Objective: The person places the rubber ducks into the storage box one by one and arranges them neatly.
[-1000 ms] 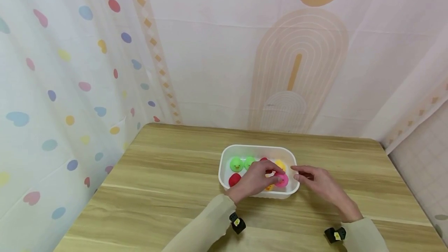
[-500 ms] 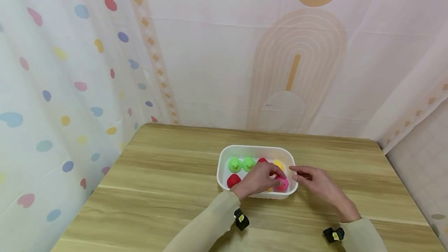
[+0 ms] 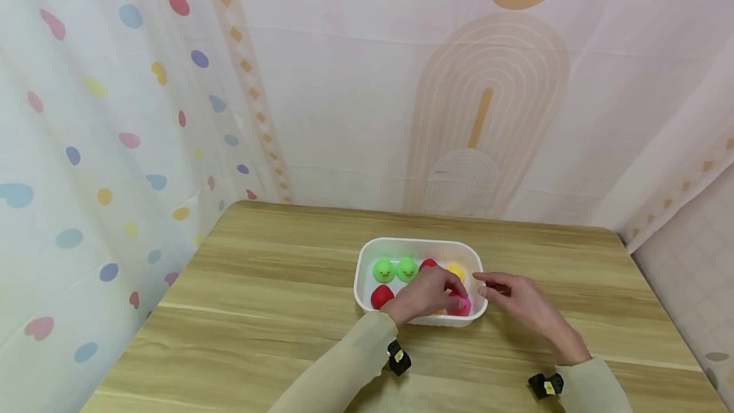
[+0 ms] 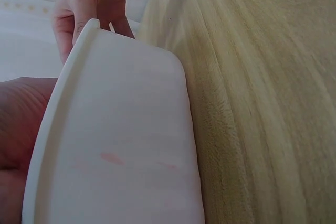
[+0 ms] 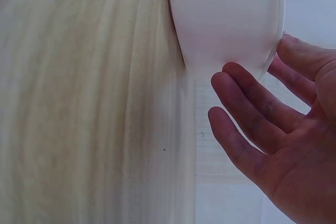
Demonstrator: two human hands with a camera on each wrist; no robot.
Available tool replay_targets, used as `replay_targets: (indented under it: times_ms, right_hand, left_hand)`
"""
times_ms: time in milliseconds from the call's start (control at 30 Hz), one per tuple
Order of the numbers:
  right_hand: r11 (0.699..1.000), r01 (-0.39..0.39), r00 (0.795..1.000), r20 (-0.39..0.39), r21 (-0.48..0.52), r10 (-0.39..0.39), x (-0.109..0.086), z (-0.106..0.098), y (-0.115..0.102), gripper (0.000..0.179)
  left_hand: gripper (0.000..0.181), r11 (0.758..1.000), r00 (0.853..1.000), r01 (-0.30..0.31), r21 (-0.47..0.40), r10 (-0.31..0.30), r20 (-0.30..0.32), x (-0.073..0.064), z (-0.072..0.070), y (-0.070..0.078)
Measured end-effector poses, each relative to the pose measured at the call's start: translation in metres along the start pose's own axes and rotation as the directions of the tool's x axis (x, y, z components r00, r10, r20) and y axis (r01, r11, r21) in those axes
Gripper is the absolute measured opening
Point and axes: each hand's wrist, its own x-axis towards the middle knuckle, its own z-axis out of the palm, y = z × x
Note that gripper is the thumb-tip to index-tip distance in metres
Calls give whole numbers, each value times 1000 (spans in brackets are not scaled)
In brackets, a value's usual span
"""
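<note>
A white plastic tub (image 3: 367,248) holds several small round rubber ducks. My left hand (image 3: 425,293) reaches over its near wall and pinches a pink duck (image 3: 460,306) at the near right corner, covering part of it. Side by side at the far left are two green ducks (image 3: 384,270). A red toy (image 3: 381,297) lies at the near left, another red one (image 3: 429,263) at the back. One yellow duck (image 3: 455,271) sits at the far right; an orange-yellow bit shows under my left hand. My right hand (image 5: 283,114) holds the tub's right rim, thumb at the edge, fingers along the outside.
The tub stands on a wood-grain table (image 3: 275,273). A patterned curtain (image 3: 344,81) hangs behind it, with a dotted curtain (image 3: 115,145) on the left. Both wrists carry black straps with small cameras (image 3: 399,359).
My left hand has shifted slightly toward the near wall, and the pink duck has moved with it. My right hand stays at the rim.
</note>
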Motion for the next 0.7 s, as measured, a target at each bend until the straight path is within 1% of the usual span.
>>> replay_targets:
  times_ms: [133, 267, 333, 400, 500, 600, 700]
  right_hand:
    - [1000, 9, 1000, -5, -17, -9, 3, -1, -1, 39]
    - [1000, 15, 1000, -1, -15, -15, 6, -1, -1, 38]
    - [1000, 22, 1000, 7, -19, -22, 6, -2, 1, 38]
    - [999, 39, 999, 9, -33, -39, 6, -4, 2, 37]
    - [995, 67, 998, -5, -68, -67, 4, -10, 2, 36]
    - [990, 96, 994, -40, -103, -101, 2, -16, 1, 37]
    - [985, 115, 987, -97, -131, -128, -3, -22, 0, 39]
  left_hand:
    - [9, 1000, 1000, 3, 23, -3, -1, 1, -2, 0]
    - [12, 1000, 1000, 15, 21, -14, -27, 0, -4, 0]
    - [13, 1000, 999, -7, 20, 8, -50, -2, -6, 0]
    - [13, 999, 995, -42, 32, 44, -85, -6, -10, 0]
    - [15, 990, 981, -122, 67, 131, -143, -17, -20, -1]
    - [18, 981, 959, -176, 77, 189, -211, -32, -35, -6]
    - [22, 972, 926, -220, 86, 236, -294, -48, -49, -17]
